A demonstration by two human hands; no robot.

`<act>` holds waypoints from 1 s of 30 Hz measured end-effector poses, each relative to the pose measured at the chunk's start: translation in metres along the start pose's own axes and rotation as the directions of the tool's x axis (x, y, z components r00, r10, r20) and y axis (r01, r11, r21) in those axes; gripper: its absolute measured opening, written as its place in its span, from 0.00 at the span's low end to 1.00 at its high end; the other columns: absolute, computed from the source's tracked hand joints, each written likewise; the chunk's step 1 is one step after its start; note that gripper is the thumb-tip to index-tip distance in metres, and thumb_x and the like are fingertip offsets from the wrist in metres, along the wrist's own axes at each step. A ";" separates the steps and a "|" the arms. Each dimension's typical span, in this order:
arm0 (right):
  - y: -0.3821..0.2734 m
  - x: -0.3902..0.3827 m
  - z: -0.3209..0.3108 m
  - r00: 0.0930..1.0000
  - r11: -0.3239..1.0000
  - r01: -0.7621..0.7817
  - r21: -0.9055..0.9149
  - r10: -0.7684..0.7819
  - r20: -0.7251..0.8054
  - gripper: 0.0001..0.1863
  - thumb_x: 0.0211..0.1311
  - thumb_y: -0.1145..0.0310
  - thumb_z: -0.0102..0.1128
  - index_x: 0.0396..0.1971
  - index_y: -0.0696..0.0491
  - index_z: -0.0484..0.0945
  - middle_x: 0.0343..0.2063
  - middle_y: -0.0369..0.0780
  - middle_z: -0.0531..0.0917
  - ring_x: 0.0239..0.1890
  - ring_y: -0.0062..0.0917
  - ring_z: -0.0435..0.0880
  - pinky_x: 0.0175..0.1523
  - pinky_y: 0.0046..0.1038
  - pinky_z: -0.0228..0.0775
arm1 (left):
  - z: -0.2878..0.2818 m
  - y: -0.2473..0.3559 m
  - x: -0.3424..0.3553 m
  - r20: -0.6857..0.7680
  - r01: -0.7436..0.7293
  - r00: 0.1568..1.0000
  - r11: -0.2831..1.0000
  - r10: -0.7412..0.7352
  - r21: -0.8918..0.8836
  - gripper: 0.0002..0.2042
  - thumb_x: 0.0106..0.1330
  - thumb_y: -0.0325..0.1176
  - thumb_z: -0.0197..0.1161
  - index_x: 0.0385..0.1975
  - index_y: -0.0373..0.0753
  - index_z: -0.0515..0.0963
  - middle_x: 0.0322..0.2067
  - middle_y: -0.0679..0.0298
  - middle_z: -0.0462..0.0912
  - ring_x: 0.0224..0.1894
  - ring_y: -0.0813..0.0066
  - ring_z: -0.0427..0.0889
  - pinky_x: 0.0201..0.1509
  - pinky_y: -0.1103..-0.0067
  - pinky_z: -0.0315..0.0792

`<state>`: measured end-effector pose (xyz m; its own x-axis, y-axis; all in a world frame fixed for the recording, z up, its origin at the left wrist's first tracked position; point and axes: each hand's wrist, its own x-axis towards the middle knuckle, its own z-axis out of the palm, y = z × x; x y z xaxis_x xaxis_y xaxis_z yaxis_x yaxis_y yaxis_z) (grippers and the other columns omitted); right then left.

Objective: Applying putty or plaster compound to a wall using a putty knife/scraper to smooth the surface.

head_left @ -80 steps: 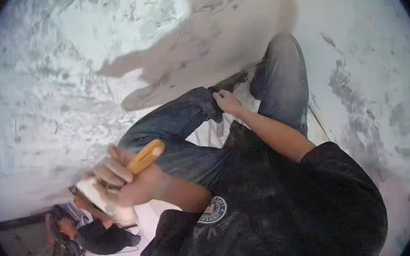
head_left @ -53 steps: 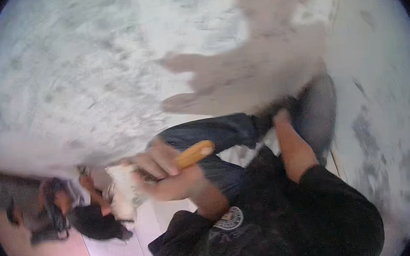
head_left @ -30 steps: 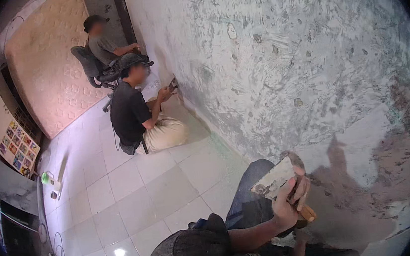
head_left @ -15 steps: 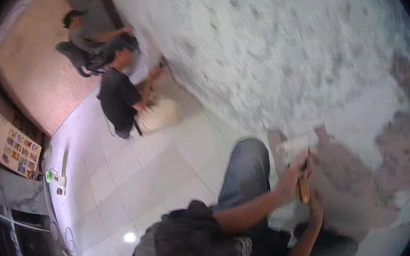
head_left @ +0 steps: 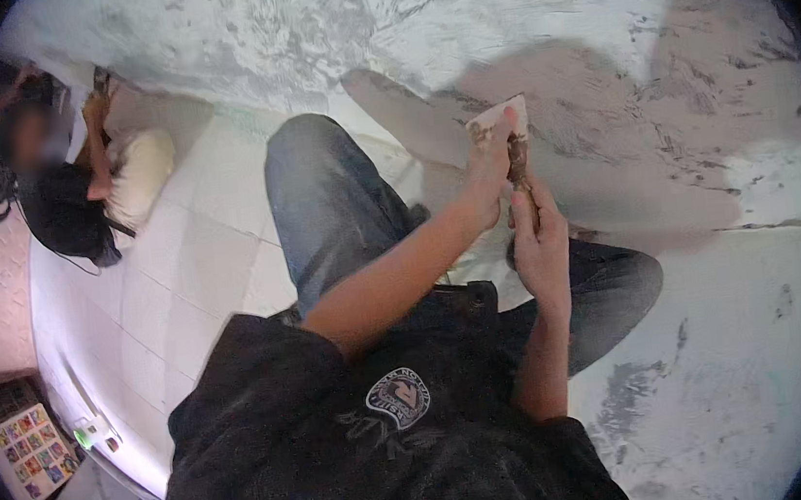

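Observation:
Both of my hands are on one scraper in front of the wall. Its broad, whitish, smeared blade [head_left: 501, 120] points up toward the wall, and its brown handle [head_left: 523, 181] points back toward me. My left hand [head_left: 489, 180] is closed at the neck, its thumb laid up against the blade. Lower down, my right hand [head_left: 541, 227] grips the handle end, fingers wrapped round it. Beyond the blade is a bare greyish-brown patch of wall [head_left: 590, 103], partly under my shadow. Whether the blade touches the wall I cannot tell.
White, mottled paint [head_left: 299, 26] covers the wall around the patch. My bent knee [head_left: 319, 175] is left of my hands, over a tiled floor [head_left: 198, 271]. Another person in black [head_left: 65, 212] sits at the far left near the wall. A picture sheet [head_left: 33, 454] is at lower left.
My view has swung, so the wall, floor and other person appear shifted left. Both hands remain on the scraper, with the right hand now covering more of its handle end.

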<state>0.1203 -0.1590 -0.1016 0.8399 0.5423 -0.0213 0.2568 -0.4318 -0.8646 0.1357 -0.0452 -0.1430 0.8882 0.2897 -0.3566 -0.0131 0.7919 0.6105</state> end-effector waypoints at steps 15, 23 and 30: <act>-0.004 0.029 0.025 0.983 0.766 0.175 -0.618 -0.099 0.156 0.22 0.60 0.75 0.49 0.56 0.58 0.71 0.42 0.52 0.76 0.44 0.50 0.77 0.46 0.40 0.68 | -0.021 -0.020 0.010 0.019 -0.428 0.893 0.833 0.450 0.351 0.36 0.75 0.46 0.41 0.70 0.34 0.30 0.71 0.47 0.32 0.74 0.54 0.32 0.75 0.65 0.36; -0.012 0.053 0.023 0.963 0.733 0.200 -0.650 -0.023 0.270 0.20 0.57 0.74 0.52 0.51 0.60 0.72 0.43 0.52 0.75 0.45 0.51 0.74 0.47 0.42 0.66 | -0.025 -0.023 0.026 -0.043 -0.387 0.915 0.901 0.402 0.196 0.38 0.75 0.47 0.40 0.69 0.33 0.25 0.71 0.46 0.25 0.74 0.55 0.28 0.75 0.65 0.34; -0.021 0.054 0.025 0.969 0.746 0.216 -0.630 -0.084 0.233 0.21 0.57 0.73 0.53 0.52 0.60 0.72 0.42 0.52 0.76 0.44 0.52 0.75 0.46 0.42 0.67 | -0.023 -0.009 0.013 0.018 -0.420 0.902 0.865 0.432 0.274 0.38 0.75 0.47 0.39 0.67 0.26 0.25 0.70 0.39 0.29 0.74 0.49 0.30 0.75 0.66 0.34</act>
<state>0.1482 -0.1026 -0.0975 0.6807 0.7296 -0.0655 0.6743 -0.6590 -0.3333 0.1366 -0.0357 -0.1692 0.8034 0.5938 -0.0451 -0.2588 0.4164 0.8716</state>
